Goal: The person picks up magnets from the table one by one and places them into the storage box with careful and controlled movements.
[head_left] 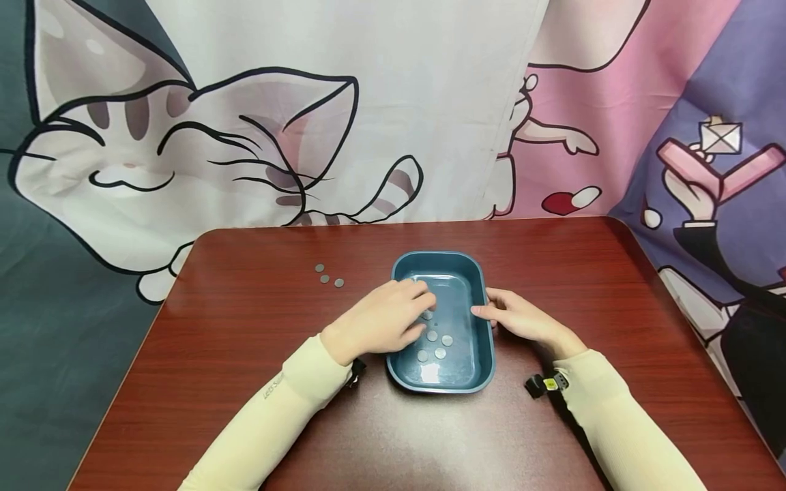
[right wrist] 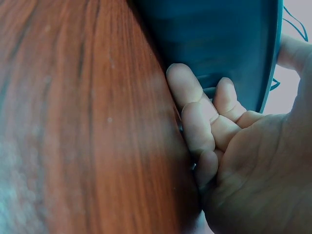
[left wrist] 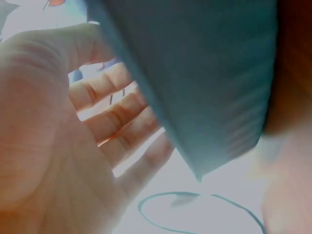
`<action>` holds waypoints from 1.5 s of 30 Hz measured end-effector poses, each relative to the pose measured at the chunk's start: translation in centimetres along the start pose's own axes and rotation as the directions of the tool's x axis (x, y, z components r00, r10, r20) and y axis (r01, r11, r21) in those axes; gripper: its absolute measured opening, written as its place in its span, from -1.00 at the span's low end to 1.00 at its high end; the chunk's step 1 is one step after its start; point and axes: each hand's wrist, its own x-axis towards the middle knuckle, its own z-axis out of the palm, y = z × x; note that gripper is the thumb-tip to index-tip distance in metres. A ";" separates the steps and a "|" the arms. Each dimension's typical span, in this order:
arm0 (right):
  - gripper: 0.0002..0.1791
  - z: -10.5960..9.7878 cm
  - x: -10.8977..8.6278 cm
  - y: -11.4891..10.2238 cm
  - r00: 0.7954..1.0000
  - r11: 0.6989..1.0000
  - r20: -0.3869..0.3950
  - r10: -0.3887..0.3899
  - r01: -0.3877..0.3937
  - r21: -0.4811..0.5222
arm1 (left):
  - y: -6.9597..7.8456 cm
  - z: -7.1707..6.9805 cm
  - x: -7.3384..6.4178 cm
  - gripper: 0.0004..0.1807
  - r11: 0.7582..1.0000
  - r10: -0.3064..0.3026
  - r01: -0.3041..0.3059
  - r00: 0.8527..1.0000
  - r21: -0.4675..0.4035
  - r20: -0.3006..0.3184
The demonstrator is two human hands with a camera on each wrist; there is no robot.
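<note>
A blue-grey rectangular tray (head_left: pixel 469 368) sits on the table, with several small silver coins (head_left: pixel 440 352) on its floor. Over its left rim reaches my left hand (head_left: pixel 387 315), thumb and fingers apart above the coins. Seen from the left wrist, the fingers (left wrist: pixel 117 119) extend past the rim, and the tray wall hides their tips. My right hand (head_left: pixel 522 317) grips the right side of the tray, thumb over the rim. The right wrist view has its curled fingers (right wrist: pixel 197 126) against the outer wall, low by the tabletop.
Three more coins (head_left: pixel 324 279) lie on the reddish-brown wooden table (head_left: pixel 258 327), to the left of the tray's far end. Behind the table's far edge hangs a cartoon-printed curtain (head_left: pixel 430 136). A dark object (head_left: pixel 755 368) stands beyond the right edge.
</note>
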 end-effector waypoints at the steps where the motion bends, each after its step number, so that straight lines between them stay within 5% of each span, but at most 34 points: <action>1: -0.70 0.0 0.0 0.0 1.000 1.000 -0.004 -0.003 0.003 -0.003 | -0.2 -0.3 -0.2 -0.73 1.000 -0.008 0.008 1.000 -0.007 -0.006; 12: -0.69 0.0 -0.1 0.1 1.000 1.000 -0.010 -0.005 0.005 -0.009 | -2.6 -1.9 -2.9 -0.32 0.989 -0.134 0.131 0.990 -0.064 -0.048; 19: -0.66 -0.1 -0.1 0.2 1.000 1.000 -0.010 0.001 -0.001 -0.003 | -4.6 -1.0 -4.1 -0.20 0.967 -0.243 0.239 0.969 -0.086 -0.038; 29: -0.68 0.0 0.0 0.2 1.000 1.000 -0.013 0.006 -0.006 -0.008 | -8.1 1.1 -5.8 -0.25 0.917 -0.393 0.393 0.919 -0.068 0.017; 37: -0.66 -0.1 -0.1 0.1 1.000 1.000 -0.006 0.000 0.000 -0.018 | -9.3 1.4 -6.7 -0.33 0.869 -0.486 0.492 0.868 -0.047 0.099; 42: -0.70 -0.2 -0.1 0.0 1.000 1.000 -0.014 -0.005 0.005 -0.031 | -9.5 1.6 -7.0 -0.48 0.859 -0.504 0.511 0.856 -0.036 0.115; 45: -0.69 -0.2 -0.1 0.0 1.000 0.999 -0.018 -0.007 0.006 -0.037 | -9.5 1.8 -7.1 -0.58 0.863 -0.499 0.504 0.860 -0.033 0.106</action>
